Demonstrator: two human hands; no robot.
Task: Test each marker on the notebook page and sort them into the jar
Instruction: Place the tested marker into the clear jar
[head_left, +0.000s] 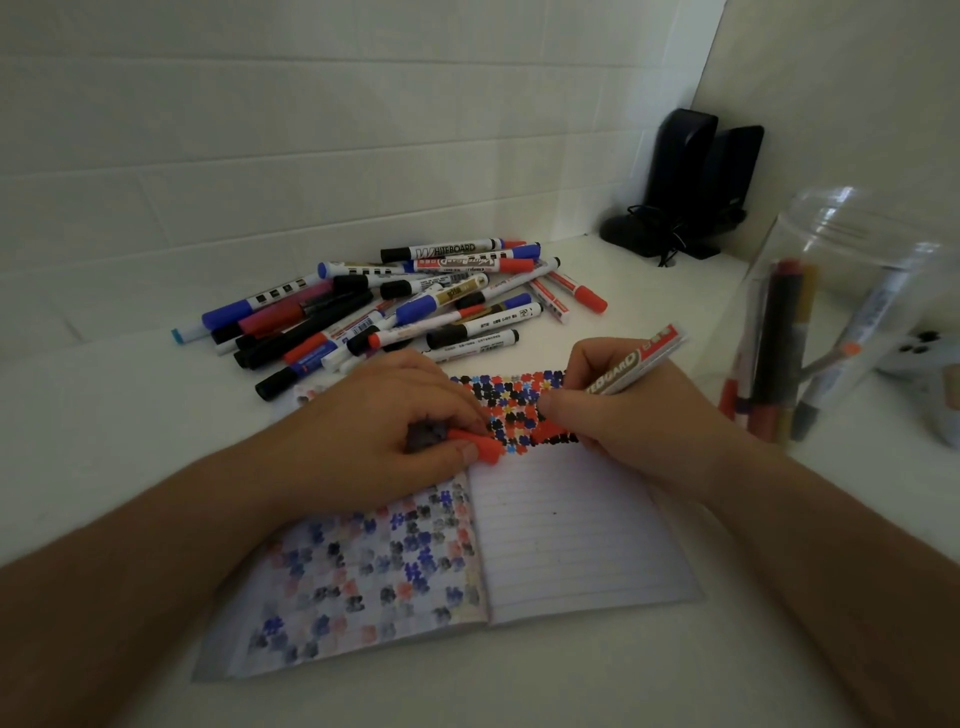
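One open notebook (571, 530) lay between a heap of some two dozen markers (395, 306) and one jar (831, 322), the right hand (623, 415) gripping a marker (636, 361) on the page, the left hand (384, 431) pinching its red cap (480, 444).

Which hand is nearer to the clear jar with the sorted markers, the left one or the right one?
The right. The right hand writes on the notebook just left of the jar. The left hand, holding a red cap, lies farther away, beyond the right hand.

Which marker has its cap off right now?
The whiteboard marker in the right hand, drawing on the notebook. Its red cap sits in the left hand; the piled markers look capped.
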